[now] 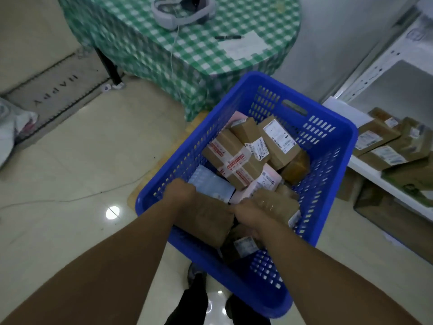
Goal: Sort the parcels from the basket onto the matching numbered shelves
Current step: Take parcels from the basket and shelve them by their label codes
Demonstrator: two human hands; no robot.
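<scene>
hands of a person reach down into a blue perforated plastic basket [241, 90] standing on a glossy cream tiled floor [82, 172], just beside a white metal shelf unit [375, 73]. the left hand [180, 191] is curled, knuckles up, over the far left corner of a plain brown cardboard parcel [201, 221] that lies against the basket's near wall, and grips it. the right hand [249, 219] is curled as well, its fingers down between that parcel and a brown parcel wrapped in glossy clear tape [276, 202] just to its right; which of the two it holds cannot be told.

more parcels are heaped in the far half of the basket: a brown box bound with red-and-white tape [232, 160], a brown box with a large white label [278, 141], a pink mailer bag [264, 181] and a pale blue padded envelope [210, 184] touching the left hand. a small labelled box [243, 247] lies under the right wrist.

several labelled brown cartons [384, 146] already sit on the shelf unit's lower board at right. behind the basket stands a table under a green-and-white checked cloth [199, 55], bearing a grey headset [182, 12], a black pen [228, 37] and a white sheet of paper [243, 45]. a grey doormat reading "happy" [58, 90] lies at left.
</scene>
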